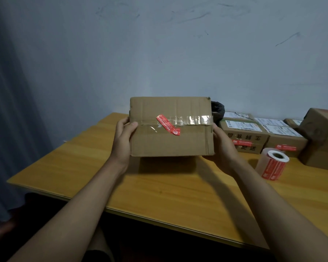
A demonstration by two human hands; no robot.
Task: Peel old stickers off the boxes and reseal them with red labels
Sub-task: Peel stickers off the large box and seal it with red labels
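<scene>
Left hand [123,138] and right hand [222,143] gripped a taped cardboard box [170,127] between them, red label [168,125] across its seam.

Single head-worn view, wide-angle, facing forward and down across the table [178,190] toward the wall [178,44], at arm's reach

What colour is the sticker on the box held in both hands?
Red with small light print; the sticker lies slanted over the tape seam of the box, clearest in the head view.
</scene>
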